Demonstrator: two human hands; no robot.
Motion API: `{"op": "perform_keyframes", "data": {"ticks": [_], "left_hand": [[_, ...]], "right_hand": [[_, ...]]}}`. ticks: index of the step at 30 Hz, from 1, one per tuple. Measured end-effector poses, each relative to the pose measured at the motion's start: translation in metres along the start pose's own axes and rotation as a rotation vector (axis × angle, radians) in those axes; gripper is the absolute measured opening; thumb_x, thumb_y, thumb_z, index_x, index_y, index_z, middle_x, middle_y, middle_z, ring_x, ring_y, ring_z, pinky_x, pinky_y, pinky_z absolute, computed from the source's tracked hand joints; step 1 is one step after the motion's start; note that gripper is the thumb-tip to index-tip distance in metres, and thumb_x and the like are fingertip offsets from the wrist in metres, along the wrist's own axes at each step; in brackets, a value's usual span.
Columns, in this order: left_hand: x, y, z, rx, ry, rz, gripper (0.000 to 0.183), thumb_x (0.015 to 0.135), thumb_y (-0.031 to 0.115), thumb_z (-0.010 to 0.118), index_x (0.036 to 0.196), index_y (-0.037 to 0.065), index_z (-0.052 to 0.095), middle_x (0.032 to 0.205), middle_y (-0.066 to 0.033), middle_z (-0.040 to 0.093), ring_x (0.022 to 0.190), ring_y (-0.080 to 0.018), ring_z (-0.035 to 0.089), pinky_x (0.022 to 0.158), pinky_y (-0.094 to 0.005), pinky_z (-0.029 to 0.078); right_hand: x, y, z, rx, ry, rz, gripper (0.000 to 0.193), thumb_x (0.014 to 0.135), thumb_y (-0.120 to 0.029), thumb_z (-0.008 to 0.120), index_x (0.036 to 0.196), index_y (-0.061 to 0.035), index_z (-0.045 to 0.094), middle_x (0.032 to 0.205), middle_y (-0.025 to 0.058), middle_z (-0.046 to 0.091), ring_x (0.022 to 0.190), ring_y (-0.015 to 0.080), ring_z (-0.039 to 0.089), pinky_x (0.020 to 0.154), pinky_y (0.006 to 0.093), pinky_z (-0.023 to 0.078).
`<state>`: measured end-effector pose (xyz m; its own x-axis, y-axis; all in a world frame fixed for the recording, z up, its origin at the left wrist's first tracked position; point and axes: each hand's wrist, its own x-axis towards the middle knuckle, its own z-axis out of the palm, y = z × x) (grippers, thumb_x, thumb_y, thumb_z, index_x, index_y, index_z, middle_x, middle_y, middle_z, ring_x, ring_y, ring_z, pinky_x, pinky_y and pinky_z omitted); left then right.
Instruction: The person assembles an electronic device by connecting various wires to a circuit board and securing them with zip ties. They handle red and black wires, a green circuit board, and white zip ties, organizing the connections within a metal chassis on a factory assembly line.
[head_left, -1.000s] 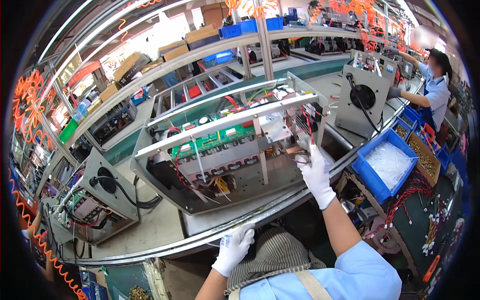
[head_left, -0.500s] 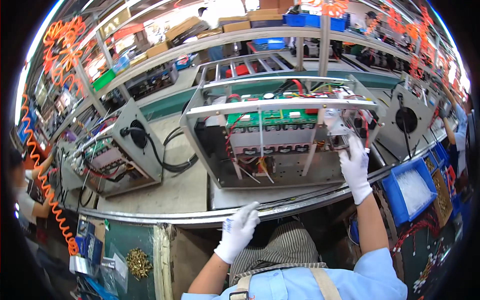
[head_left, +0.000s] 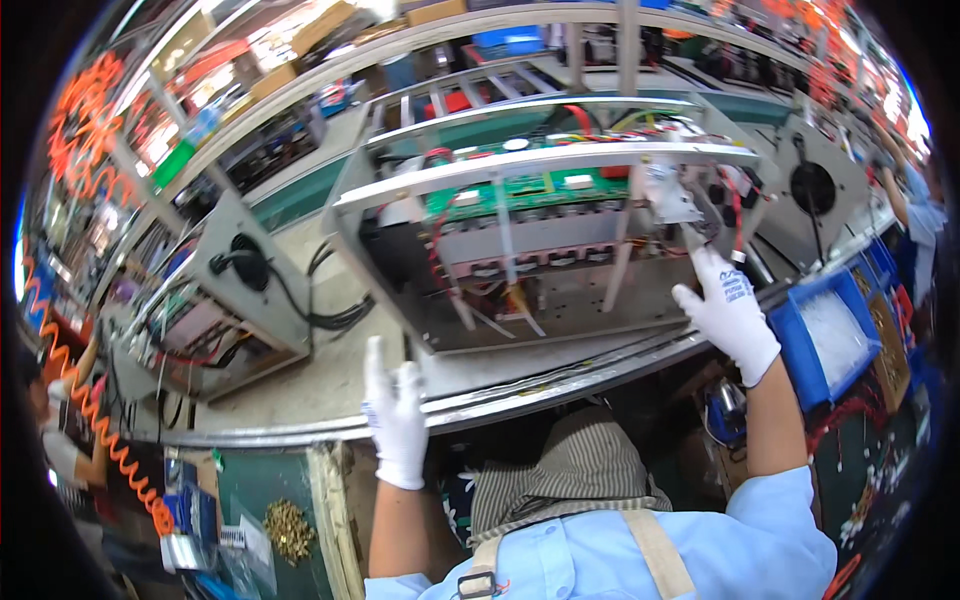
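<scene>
A grey metal chassis [head_left: 560,335] with an open front stands on the line in front of me. Inside it are a green circuit board [head_left: 530,195], wires and a whitish metal bracket [head_left: 670,195] at the right. My right hand [head_left: 728,310], in a white glove, reaches to the chassis's right front; its index finger points up just below the bracket, thumb apart. Whether that fingertip touches anything I cannot tell. Over the line's front edge, left of the chassis, my gloved left hand [head_left: 397,415] is raised, fingers apart and holding nothing.
Another chassis [head_left: 265,300] with black cables stands at the left, and a third [head_left: 810,180] at the right. A blue bin [head_left: 825,340] of clear plastic pieces sits right of my right arm. Brass fittings [head_left: 288,530] lie at lower left. Other people work at both sides.
My left hand has moved left and up, its fingers spreading. My right hand has shifted slightly right and lower, its index finger now extended. The whole view has tilted somewhat.
</scene>
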<state>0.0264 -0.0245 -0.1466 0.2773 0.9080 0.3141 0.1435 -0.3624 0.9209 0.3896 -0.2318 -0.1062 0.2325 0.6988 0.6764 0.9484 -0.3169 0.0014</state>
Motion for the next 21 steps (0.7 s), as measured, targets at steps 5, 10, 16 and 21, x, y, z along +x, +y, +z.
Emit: {"op": "perform_keyframes", "data": {"ticks": [5,10,16,21], "left_hand": [[0.053,-0.014,0.014,0.544,0.069,0.141,0.058,0.097,0.019,0.056,0.145,0.000,0.032,0.082,-0.0160,0.063,0.070,-0.0283,0.060,0.067,-0.0373,0.048],[0.091,-0.028,0.020,0.744,0.054,0.125,0.047,0.097,0.022,0.054,0.132,-0.008,0.043,0.104,-0.0277,0.066,0.093,-0.0450,0.063,0.078,-0.0468,0.049],[0.265,-0.120,0.019,1.089,0.109,0.329,0.053,0.098,0.032,0.046,0.133,-0.008,0.045,0.115,-0.0325,0.060,0.110,-0.0470,0.056,0.094,-0.0492,0.045],[0.337,-0.076,0.098,0.766,0.127,-0.099,0.041,0.090,0.027,0.049,0.112,-0.007,0.057,0.110,-0.0329,0.062,0.105,-0.0470,0.060,0.091,-0.0492,0.049]], "right_hand": [[-0.014,0.008,-0.042,0.837,0.306,0.649,0.041,0.097,-0.015,0.058,0.136,-0.0026,0.053,0.084,0.0019,0.065,0.067,0.0031,0.055,0.060,0.0186,0.045],[-0.002,0.096,0.011,1.116,0.546,0.802,0.041,0.104,-0.029,0.047,0.134,-0.0030,0.053,0.110,0.0072,0.067,0.093,0.0132,0.064,0.080,0.0262,0.050],[0.055,0.096,0.140,1.595,0.165,0.708,0.057,0.101,-0.045,0.048,0.141,-0.0035,0.047,0.134,0.0055,0.055,0.121,0.0162,0.052,0.104,0.0314,0.039],[0.063,0.084,0.140,1.685,0.007,0.579,0.057,0.098,-0.043,0.055,0.140,-0.0059,0.044,0.135,0.0020,0.051,0.118,0.0122,0.050,0.103,0.0318,0.039]]}}
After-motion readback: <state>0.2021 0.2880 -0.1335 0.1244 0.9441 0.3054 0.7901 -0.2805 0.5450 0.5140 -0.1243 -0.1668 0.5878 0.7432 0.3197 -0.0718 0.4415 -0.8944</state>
